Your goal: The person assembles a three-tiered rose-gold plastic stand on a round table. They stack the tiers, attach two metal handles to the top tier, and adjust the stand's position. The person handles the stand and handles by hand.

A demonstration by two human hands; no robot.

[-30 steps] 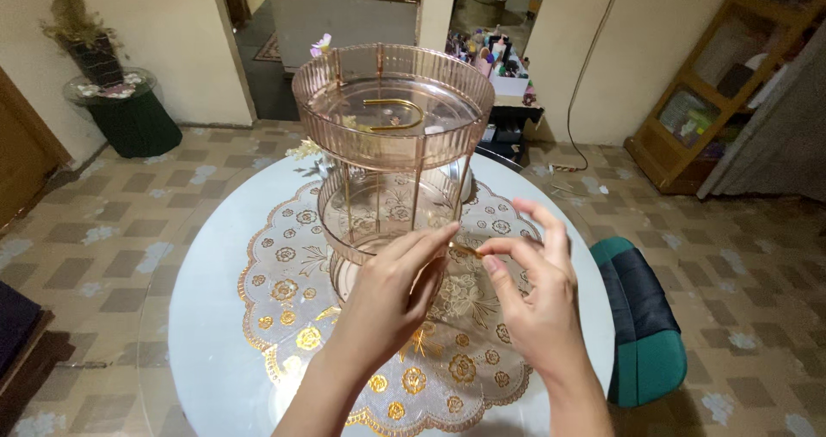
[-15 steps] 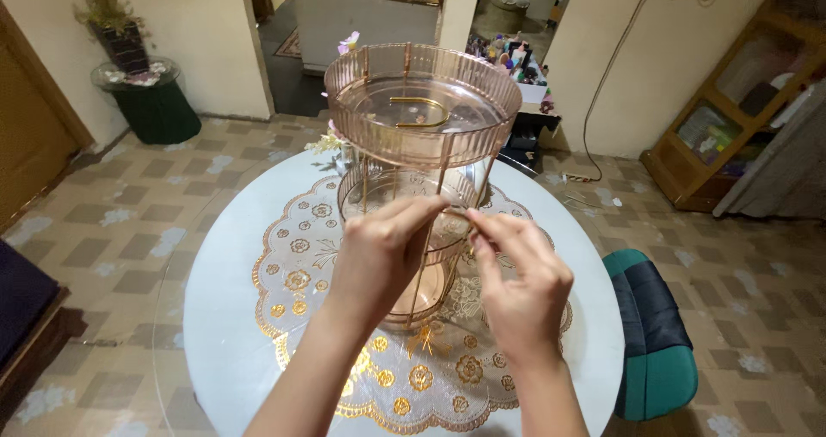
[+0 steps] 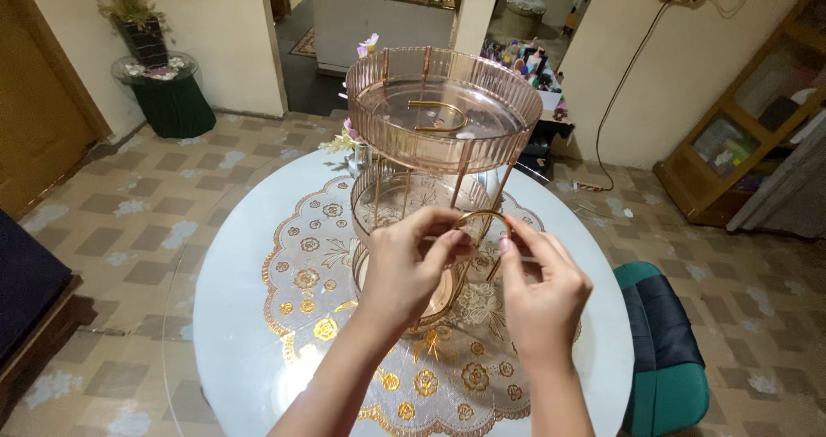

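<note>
Both my hands, left hand (image 3: pixel 413 265) and right hand (image 3: pixel 540 295), pinch the gold handle (image 3: pixel 482 218) beside the pink tiered stand (image 3: pixel 443 127); fitting it needs careful alignment, I reckon.

The three-tier pink stand (image 3: pixel 439 144) rises at the middle of the round desk (image 3: pixel 232 316) and blocks the way straight across. Its thin gold posts (image 3: pixel 462 183) fence the middle tier, leaving narrow gaps. Both hands, left hand (image 3: pixel 404 269) and right hand (image 3: pixel 542 295), crowd the near side. The desk's left and right margins lie open. A green stool (image 3: pixel 662 351) stands just beside the right edge.
</note>
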